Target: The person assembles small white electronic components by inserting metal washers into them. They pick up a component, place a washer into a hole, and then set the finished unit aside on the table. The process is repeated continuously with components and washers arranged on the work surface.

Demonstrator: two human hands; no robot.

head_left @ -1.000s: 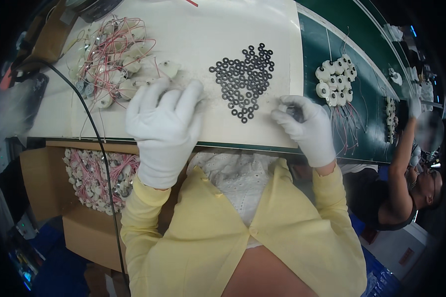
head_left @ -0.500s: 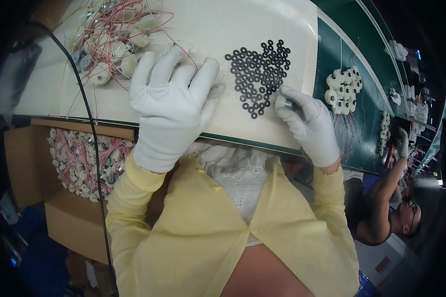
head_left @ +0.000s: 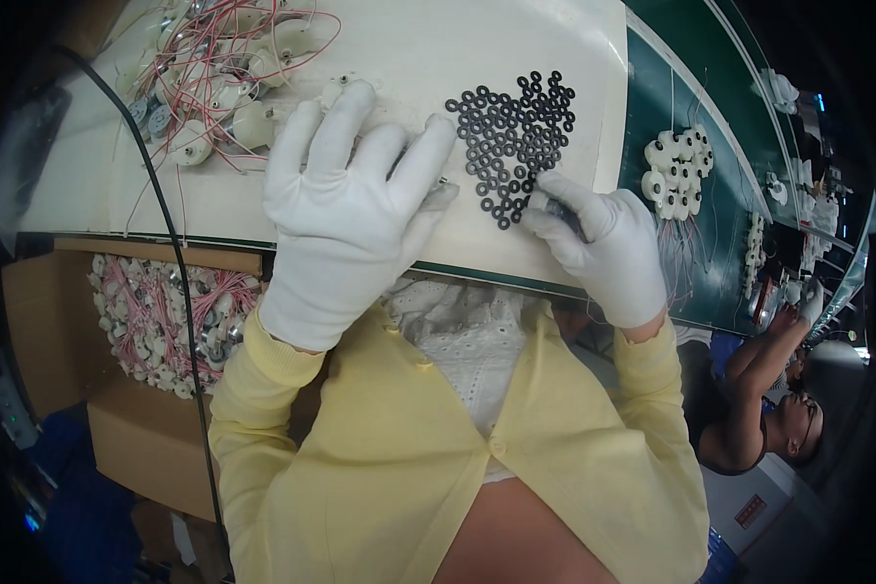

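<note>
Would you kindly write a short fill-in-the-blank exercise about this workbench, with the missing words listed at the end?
1. The right hand is beside small rings coloured ____.
2. The left hand wears a glove coloured ____.
3. The open box holding many wired parts is made of ____.
4. The surface beneath the grouped white parts at the far right is coloured ____.

Missing words: black; white; cardboard; green.
</note>
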